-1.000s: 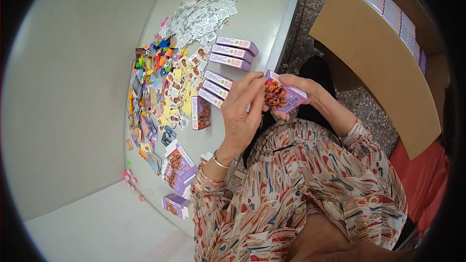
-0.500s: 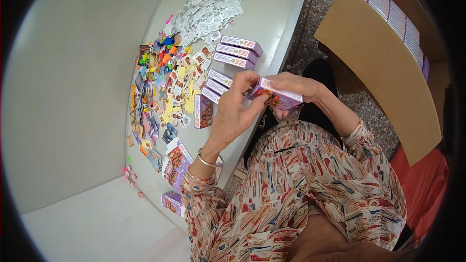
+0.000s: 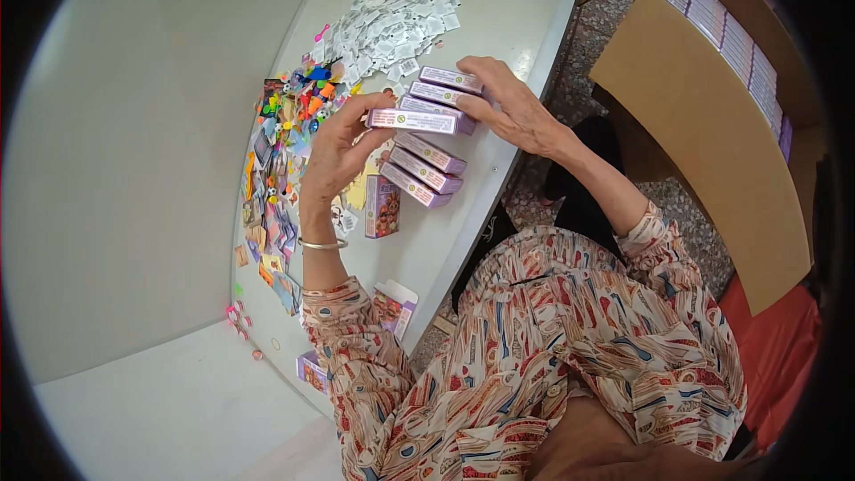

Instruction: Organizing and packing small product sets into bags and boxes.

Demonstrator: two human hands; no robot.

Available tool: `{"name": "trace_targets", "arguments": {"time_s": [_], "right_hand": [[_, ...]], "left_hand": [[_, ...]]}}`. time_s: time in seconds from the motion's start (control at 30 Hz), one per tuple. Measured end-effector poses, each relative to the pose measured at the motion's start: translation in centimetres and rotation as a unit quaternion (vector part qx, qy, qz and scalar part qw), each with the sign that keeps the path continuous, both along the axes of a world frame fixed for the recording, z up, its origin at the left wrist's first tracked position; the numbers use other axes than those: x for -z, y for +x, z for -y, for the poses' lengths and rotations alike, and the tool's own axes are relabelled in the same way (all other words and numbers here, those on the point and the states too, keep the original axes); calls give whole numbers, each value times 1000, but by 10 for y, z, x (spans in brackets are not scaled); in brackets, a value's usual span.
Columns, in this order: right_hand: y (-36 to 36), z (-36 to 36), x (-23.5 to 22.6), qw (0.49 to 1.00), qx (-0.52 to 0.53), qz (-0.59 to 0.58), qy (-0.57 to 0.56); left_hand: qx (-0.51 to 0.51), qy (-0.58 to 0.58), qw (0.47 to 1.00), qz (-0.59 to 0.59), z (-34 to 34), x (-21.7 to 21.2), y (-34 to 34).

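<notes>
My left hand (image 3: 334,156) pinches the left end of a small purple-and-white cardboard box (image 3: 414,121) between thumb and fingers, just above a row of similar boxes on the table. Fingers bent, my right hand (image 3: 517,111) grips the right ends of the upper boxes (image 3: 450,80) in that row, thumb on the near side. Below the held box lie several more purple boxes (image 3: 420,169), narrow sides up. Beside my left wrist, another box (image 3: 383,207) shows its picture face.
Small white packets (image 3: 392,31) form a heap at the far end of the table. Colourful small toys (image 3: 303,107) and printed cards (image 3: 272,232) lie along the wall. Near my left sleeve is an open-flapped purple box (image 3: 392,307). A large carton (image 3: 704,134) with packed boxes stands to the right.
Both hands were together on one box near the table edge. The left hand has carried it left and over the row; the right hand has let go and reached to the upper boxes.
</notes>
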State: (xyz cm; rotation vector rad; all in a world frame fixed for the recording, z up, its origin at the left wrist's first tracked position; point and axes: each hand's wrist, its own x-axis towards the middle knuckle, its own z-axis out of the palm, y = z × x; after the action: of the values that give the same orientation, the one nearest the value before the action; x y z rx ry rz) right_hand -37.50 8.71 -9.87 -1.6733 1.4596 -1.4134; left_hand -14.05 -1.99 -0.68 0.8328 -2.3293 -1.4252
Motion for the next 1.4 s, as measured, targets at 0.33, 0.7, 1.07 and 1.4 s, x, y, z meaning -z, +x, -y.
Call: {"name": "trace_targets", "arguments": {"time_s": [0.33, 0.7, 1.07, 1.4], "right_hand": [[-9, 17, 12, 992, -40, -84, 88], [-12, 18, 4, 994, -50, -48, 82], [18, -14, -31, 957, 63, -241, -151], [-9, -34, -53, 988, -148, 51, -3]], "left_hand": [[36, 41, 998, -9, 18, -9, 0], [39, -89, 995, 25, 9, 39, -18], [-31, -94, 994, -55, -25, -4, -29], [-60, 23, 992, -107, -55, -30, -26]]}}
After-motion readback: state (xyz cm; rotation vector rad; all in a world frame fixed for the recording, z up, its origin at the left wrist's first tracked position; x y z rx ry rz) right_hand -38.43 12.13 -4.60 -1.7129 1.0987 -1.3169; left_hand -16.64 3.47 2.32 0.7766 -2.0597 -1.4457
